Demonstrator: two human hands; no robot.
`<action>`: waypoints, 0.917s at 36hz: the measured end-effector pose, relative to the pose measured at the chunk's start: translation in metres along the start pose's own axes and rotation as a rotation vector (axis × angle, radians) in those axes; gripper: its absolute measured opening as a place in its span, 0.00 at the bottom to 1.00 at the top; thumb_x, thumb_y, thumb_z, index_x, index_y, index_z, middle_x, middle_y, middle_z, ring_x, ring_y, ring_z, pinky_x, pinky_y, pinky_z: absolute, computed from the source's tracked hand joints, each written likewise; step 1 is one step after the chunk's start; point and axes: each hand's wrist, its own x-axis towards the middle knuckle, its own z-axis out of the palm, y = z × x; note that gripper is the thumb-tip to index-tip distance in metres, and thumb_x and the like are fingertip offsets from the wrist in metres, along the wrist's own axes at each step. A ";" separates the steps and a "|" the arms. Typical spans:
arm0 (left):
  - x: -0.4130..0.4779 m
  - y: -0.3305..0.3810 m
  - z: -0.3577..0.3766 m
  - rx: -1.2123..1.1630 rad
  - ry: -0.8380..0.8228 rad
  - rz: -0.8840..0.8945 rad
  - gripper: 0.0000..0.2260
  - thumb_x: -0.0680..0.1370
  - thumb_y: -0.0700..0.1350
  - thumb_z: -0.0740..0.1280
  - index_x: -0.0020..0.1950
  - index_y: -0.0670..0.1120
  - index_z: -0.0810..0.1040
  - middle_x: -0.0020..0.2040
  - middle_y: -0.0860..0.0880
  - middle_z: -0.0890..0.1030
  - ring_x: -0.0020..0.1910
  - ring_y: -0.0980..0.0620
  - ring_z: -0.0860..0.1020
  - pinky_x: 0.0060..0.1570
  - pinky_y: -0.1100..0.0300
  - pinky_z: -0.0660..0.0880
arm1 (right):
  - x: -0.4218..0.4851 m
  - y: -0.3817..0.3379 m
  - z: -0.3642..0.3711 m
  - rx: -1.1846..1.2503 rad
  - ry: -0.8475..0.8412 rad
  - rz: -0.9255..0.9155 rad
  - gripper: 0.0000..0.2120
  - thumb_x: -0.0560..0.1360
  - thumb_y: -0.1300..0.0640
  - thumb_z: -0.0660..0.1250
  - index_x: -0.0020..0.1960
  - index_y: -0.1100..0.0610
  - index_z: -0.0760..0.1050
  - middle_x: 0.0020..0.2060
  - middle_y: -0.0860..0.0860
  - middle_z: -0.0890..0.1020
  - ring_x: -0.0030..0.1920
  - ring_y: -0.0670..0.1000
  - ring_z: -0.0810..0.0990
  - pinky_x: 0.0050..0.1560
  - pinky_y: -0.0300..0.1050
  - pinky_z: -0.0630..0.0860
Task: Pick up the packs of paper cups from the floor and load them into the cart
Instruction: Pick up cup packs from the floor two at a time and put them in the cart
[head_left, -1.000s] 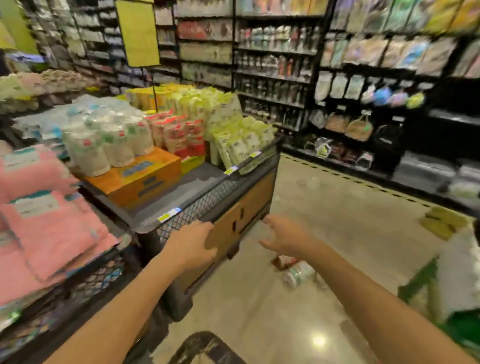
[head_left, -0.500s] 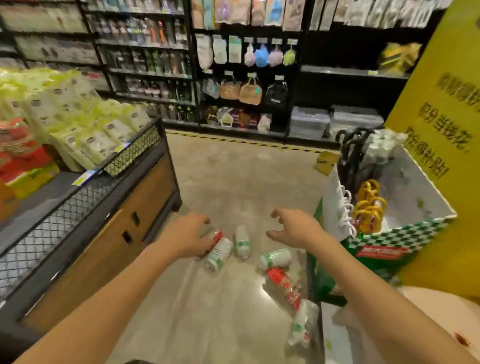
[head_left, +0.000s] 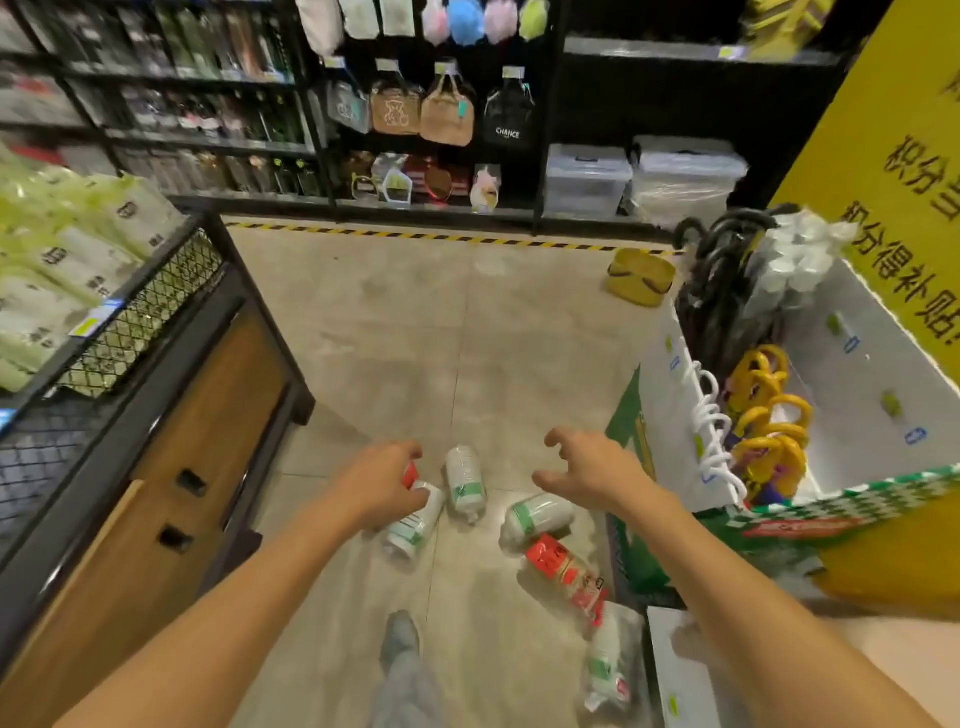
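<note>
Here, nearest me, my leg (head_left: 402, 665) stands on the tiled floor (head_left: 415, 322), so both hands hang well above it. The left hand (head_left: 376, 486) and right hand (head_left: 592, 475) reach forward and down. Their fingers are spread and loosely curled and hold nothing, which I judge to be a shaping for the grasp to come.

Below them the packs of paper cups (head_left: 537, 517) lie scattered on their sides, none lifted. A green pack (head_left: 413, 527) is partly hidden by the left hand, another (head_left: 464, 480) lies between the hands, and a red pack (head_left: 569, 571) lies close by the bin.

To the right, that white bin (head_left: 670, 415) stores umbrellas (head_left: 769, 415) handle-up for easy taking. Whether it is the cart, I cannot tell. To the left is a wooden stand (head_left: 208, 415), and farthest off are shelves (head_left: 447, 114) hung with bags.
</note>
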 end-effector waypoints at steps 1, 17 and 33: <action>0.018 -0.009 -0.003 -0.016 -0.005 0.001 0.26 0.75 0.51 0.69 0.73 0.47 0.71 0.67 0.47 0.77 0.65 0.47 0.75 0.61 0.55 0.73 | 0.019 -0.005 0.002 0.001 -0.007 0.012 0.30 0.77 0.40 0.68 0.74 0.54 0.69 0.67 0.53 0.79 0.65 0.55 0.78 0.57 0.47 0.74; 0.261 -0.132 0.036 -0.197 -0.147 -0.114 0.24 0.74 0.59 0.67 0.70 0.60 0.70 0.65 0.56 0.77 0.61 0.50 0.78 0.54 0.56 0.76 | 0.277 -0.039 0.078 0.131 -0.189 0.202 0.31 0.78 0.39 0.66 0.76 0.51 0.66 0.66 0.53 0.79 0.66 0.54 0.78 0.60 0.50 0.77; 0.508 -0.254 0.374 -0.153 -0.274 -0.365 0.35 0.74 0.61 0.70 0.74 0.43 0.66 0.67 0.43 0.74 0.63 0.41 0.77 0.60 0.48 0.75 | 0.572 0.071 0.409 0.447 -0.298 0.363 0.38 0.75 0.41 0.74 0.78 0.56 0.65 0.69 0.57 0.76 0.67 0.57 0.77 0.60 0.47 0.73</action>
